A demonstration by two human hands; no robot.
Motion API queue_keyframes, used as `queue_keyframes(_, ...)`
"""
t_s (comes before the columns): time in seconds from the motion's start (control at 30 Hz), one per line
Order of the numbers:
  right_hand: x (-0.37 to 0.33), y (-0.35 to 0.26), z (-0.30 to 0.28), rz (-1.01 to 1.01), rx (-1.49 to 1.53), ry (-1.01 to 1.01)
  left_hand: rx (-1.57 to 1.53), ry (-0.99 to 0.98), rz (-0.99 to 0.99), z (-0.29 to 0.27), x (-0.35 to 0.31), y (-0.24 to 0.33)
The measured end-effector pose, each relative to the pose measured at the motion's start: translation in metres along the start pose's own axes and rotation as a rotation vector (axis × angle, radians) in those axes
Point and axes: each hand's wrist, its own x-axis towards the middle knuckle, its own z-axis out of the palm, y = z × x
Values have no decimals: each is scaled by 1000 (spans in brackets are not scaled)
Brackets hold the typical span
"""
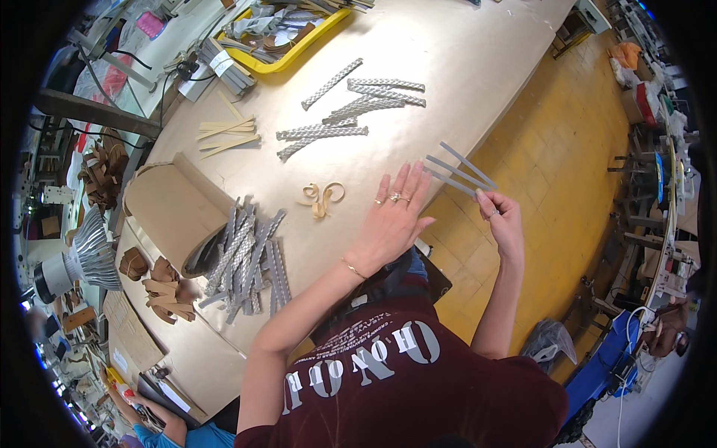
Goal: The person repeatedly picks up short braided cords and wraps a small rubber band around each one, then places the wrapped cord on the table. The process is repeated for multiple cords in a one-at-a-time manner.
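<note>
My right hand (499, 222) is closed in a pinch on three narrow, flat grey strips (461, 170), which fan out to the left past the table's edge. My left hand (394, 213) lies palm down near that edge with its fingers stretched and nothing held; its fingertips come close to the strips' ends. Ahead of it on the table, several silver-grey braided straps (377, 103) lie in loose, overlapping groups. Left of my left hand is a curled tan strip (323, 198). A heap of grey braided straps (243, 257) spills beside an open cardboard box (175, 198).
A yellow tray (287, 60) of mixed strips stands at the far side. Cream strips (230, 137) lie left of the braided straps, and brown leather pieces (168, 291) near a lamp (86, 257). Another person's arm (168, 422) shows at lower left. Yellow tiled floor (553, 157) lies to the right.
</note>
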Motion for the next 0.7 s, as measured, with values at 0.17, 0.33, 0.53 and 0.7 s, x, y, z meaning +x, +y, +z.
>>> queue_keyframes(0.17,4,20,-3,12,40,46,-22,-90,47,13,5,8)
queue_keyframes(0.33,14,33,-1,44,-80,34,22,-151,13,19,15,11)
queue_keyframes(0.53,-7,4,-2,38,-968,313,91,-110,14,20,15,13)
queue_keyframes(0.7,-14,-69,5,-65,-821,390,192,-40,-40,20,-4,14)
